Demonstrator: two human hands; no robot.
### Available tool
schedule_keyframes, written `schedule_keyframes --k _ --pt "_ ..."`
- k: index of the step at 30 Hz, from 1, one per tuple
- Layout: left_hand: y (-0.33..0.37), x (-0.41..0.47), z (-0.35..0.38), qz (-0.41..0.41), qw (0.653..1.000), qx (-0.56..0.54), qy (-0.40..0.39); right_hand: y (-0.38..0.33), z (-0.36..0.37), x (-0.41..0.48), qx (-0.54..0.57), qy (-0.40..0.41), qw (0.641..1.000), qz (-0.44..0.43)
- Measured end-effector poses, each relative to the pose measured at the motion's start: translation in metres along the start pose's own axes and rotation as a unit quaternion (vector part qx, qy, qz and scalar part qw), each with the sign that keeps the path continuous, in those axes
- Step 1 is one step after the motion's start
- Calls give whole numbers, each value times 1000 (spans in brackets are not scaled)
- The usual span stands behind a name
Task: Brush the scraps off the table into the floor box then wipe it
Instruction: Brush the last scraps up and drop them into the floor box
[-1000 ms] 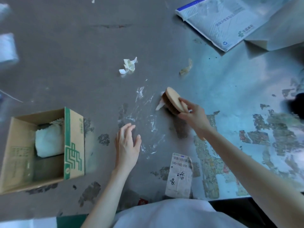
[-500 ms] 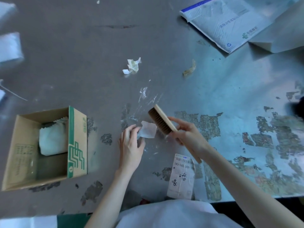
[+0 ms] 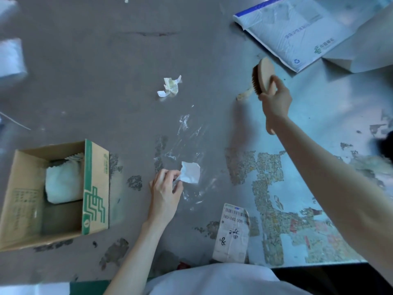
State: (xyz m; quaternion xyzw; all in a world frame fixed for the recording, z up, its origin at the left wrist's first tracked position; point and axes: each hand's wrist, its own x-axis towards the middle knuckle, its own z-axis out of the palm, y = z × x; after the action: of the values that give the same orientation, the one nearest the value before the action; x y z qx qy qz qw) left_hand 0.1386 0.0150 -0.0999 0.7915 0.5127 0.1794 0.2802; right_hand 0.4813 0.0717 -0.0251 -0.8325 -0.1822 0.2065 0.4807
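Head view: sweeping is at an early stage, with no wiping yet. Right hand (image 3: 276, 101) grips one brush (image 3: 263, 75), its bristles at a tan scrap (image 3: 244, 94). Left hand (image 3: 164, 192) pinches a white scrap (image 3: 190, 172). A third, crumpled scrap (image 3: 170, 86), clear film (image 3: 185, 150) and one label (image 3: 232, 228) lie on the surface (image 3: 319, 116). One box (image 3: 93, 188) sits at left.

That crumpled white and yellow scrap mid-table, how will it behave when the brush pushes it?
The crumpled scrap looks thin and light, so it would probably skid or tumble ahead of the brush. Its loose curled strips may flop and catch in bristles rather than slide.
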Motion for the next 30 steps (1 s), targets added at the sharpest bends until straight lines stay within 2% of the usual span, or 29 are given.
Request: schedule_keyframes --k 2,6,10,16,24,30 --pt "-2 0 -2 -1 1000 -12 8 -1 2 15 -11 -8 1000 19" --pt "-6 1 -8 0 999 -48 26 2 7 18 -63 -80 994 36" --pt "-3 1 -15 -12 995 -76 57 12 17 -4 -104 -163 981 4" --pt "-4 2 -21 -26 994 -88 61 20 30 -54 -123 -252 958 -58" --pt "-10 4 -23 3 995 -57 82 33 40 -104 -128 -399 903 -91" --pt "-15 3 -21 20 994 -68 84 37 42 -128 -143 -453 873 -107"
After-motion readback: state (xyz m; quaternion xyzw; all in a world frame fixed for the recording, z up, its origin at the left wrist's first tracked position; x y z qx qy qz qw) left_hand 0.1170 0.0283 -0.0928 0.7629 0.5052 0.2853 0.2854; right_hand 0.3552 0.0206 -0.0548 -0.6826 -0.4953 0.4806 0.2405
